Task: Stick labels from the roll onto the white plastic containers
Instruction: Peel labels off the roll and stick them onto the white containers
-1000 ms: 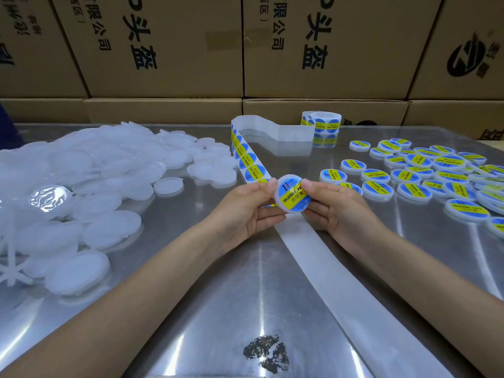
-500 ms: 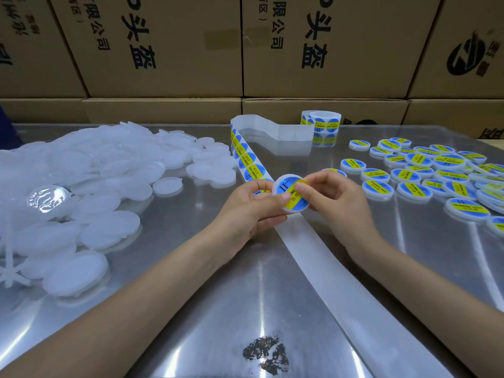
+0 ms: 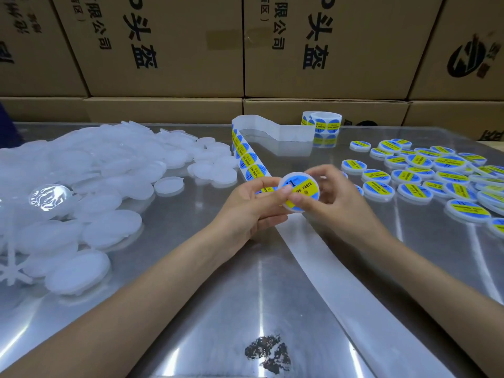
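Observation:
Both hands hold one round white container [image 3: 302, 190] with a blue and yellow label on its face, tilted toward me above the table's middle. My left hand [image 3: 253, 207] pinches its left edge, thumb on the label. My right hand [image 3: 331, 199] grips its right side, thumb pressing the label's lower part. The label strip [image 3: 246, 159] runs from the roll [image 3: 323, 124] at the back toward my hands. Bare backing tape [image 3: 349, 290] trails to the front right.
A big heap of unlabelled white containers [image 3: 81, 192] fills the left of the steel table [image 3: 191, 309]. Several labelled containers [image 3: 425, 175] lie spread on the right. Cardboard boxes [image 3: 245, 50] wall the back. A dark worn patch [image 3: 268, 353] marks the table front.
The container has turned in my hands so its label faces me more squarely. My right thumb has slid down over the label and both hands have risen slightly.

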### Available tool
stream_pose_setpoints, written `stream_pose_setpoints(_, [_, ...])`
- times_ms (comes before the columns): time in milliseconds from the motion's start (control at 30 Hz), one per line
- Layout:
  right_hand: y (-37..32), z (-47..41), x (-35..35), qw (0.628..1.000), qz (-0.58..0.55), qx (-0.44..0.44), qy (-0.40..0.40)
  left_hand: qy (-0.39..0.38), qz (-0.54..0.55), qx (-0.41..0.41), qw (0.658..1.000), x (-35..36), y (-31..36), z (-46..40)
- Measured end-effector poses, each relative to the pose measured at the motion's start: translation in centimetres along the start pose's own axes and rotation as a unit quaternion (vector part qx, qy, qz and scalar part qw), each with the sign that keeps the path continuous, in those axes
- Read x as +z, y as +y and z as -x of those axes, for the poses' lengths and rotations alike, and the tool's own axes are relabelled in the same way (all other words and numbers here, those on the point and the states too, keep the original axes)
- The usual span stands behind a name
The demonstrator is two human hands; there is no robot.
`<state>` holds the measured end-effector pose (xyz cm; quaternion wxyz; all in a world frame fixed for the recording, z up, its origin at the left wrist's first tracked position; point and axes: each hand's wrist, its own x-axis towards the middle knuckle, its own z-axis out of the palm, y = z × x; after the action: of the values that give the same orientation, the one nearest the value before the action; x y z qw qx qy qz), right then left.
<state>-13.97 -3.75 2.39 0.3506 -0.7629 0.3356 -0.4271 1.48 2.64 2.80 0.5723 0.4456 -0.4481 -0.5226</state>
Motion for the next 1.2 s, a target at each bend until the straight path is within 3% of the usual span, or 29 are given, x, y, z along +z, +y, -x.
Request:
stream_pose_setpoints(167, [-0.2, 0.1, 0.7, 0.998, 0.032, -0.013, -0.061, 0.004, -0.008, -0.009, 1.0, 0.3, -0.1, 0.1])
stream_pose_setpoints(333, [-0.5, 0.3, 0.3, 0.998, -0.015, 0.055, -0.021, -0.039, -0.018, 0.001, 0.999, 0.5, -0.2, 0.3])
stream_pose_setpoints(433, [-0.7, 0.6, 0.5, 0.995, -0.033, 0.088, 0.012, -0.048, -0.097, 0.058, 0.992, 1.1, -0.4, 0.3])
stream_pose_setpoints(567, [-0.9, 0.8, 1.2, 0.99, -0.071, 0.116, 0.026, 0.011, -0.173, 0.144, 0.974, 1.6, -1.2, 0.2])
stream_pose_setpoints(767, [-1.5, 0.7, 1.4, 0.988, -0.11, 0.111, 0.005, 0.055, -0.189, 0.188, 0.962, 1.6, -1.5, 0.0])
stream_pose_setpoints(900, [-1.5, 0.9, 1.4, 0.99, -0.097, 0.089, -0.053, 0.105, -0.203, 0.17, 0.959, 1.0, -1.4, -0.3])
stream_pose_setpoints(1000, [-1.5, 1.1, 1.4, 0.99, -0.069, 0.09, -0.086, 0.081, -0.222, 0.151, 0.96, 0.5, -1.4, -0.3])
stream_pose_setpoints(1200, [-1.0, 0.7, 1.0, 0.989, -0.036, 0.134, -0.05, 0.047, -0.285, 0.155, 0.945, 0.2, -1.6, -0.3])
